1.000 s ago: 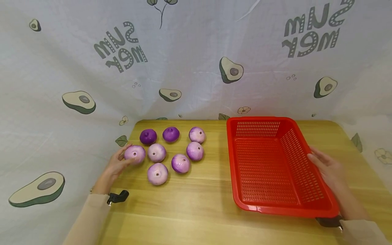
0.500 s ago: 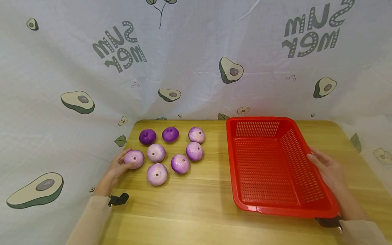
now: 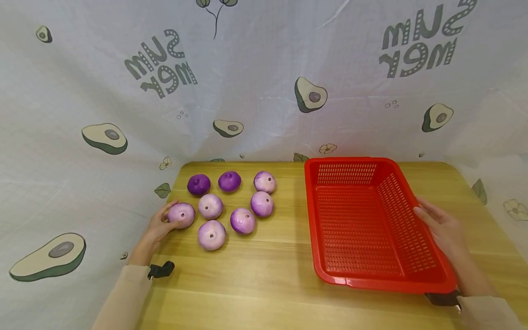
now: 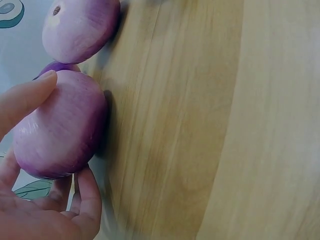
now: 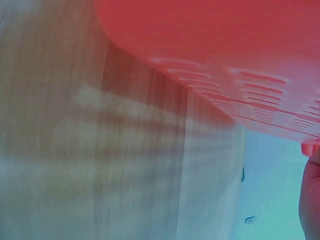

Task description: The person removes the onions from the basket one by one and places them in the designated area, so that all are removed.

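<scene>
**Left hand on an onion, right hand at the basket rim**

The left hand cups the leftmost onion from its outer side. In the left wrist view the fingers curl over the top of that onion while others wrap beneath it — a grasp around the bulb, which sits on the table at the left end of the middle row. The onion lies between the fingertips and the palm, touching both.

Just beside it to the right is a second pale onion, and nearer the person a third. Further right lie two more. Along the back row stand two dark purple onions and a pale one. All eight sit in a loose cluster on the left half of the table, well apart from the basket.

The right hand lies against the right rim of the red basket, fingers fairly straight and resting on the edge — not clenched. In the right wrist view only the blurred red wall and a sliver of the hand show, so the exact contact of each finger cannot be told. The basket stands flat on the right half of the table.

Behind the table hangs a white cloth printed with avocados.
</scene>
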A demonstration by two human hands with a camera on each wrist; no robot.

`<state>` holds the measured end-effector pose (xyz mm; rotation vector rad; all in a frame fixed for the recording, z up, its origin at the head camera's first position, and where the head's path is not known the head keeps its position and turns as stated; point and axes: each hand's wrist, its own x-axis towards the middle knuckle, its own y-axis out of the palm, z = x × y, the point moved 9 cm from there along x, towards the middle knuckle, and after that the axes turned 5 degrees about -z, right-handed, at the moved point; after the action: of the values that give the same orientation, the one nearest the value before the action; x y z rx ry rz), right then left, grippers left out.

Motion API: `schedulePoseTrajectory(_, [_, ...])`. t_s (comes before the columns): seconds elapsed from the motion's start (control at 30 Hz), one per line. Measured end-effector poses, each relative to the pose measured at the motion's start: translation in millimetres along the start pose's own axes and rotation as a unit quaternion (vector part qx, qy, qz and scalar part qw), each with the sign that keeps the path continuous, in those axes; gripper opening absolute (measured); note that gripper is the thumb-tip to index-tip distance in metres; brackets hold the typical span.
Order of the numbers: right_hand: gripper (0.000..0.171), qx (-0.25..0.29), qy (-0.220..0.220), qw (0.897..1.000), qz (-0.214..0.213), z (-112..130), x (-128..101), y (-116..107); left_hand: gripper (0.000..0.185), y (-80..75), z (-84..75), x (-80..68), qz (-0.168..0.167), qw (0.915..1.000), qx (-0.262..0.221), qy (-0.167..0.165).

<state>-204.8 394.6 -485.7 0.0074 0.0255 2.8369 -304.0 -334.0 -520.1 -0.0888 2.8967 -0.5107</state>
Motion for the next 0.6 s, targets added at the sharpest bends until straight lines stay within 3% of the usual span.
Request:
schedulePoseTrajectory(0.43, [0.038,0.024,-0.005,1.000,0.006,-0.7,2.5,2.9,0.082,-5.4,1.7,-2.0,-0.010,0.9997,0.013,-0.017])
schedulePoseTrajectory(0.6, [0.035,-0.061,-0.006,0.998,-0.014,-1.6,2.5,-4.1,0.085,-6.2,-2.5,-1.0,-0.002,0.9997,0.015,-0.019])
